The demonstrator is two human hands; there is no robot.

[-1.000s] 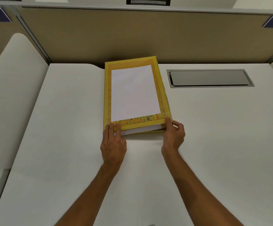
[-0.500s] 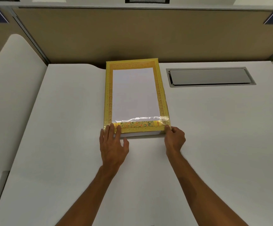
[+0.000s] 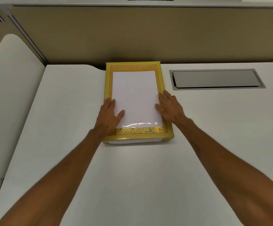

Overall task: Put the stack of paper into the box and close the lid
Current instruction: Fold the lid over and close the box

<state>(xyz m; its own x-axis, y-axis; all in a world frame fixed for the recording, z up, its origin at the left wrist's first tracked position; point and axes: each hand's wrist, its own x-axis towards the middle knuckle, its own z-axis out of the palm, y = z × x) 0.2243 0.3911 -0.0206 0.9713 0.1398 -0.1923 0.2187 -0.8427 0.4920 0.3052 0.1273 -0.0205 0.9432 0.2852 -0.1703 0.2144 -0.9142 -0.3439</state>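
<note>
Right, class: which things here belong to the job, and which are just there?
Job:
yellow patterned box with clear-windowed lid
white paper stack, seen through the window
left hand, flat on lid
right hand, flat on lid

Just there:
white desk
grey metal cable hatch
beige partition

Left hand (image 3: 109, 114) flat, palm down, fingers toward 12 o'clock, thumb splayed toward 2. Right hand (image 3: 170, 108) flat, fingers toward 11. Forearms bare, extended.
</note>
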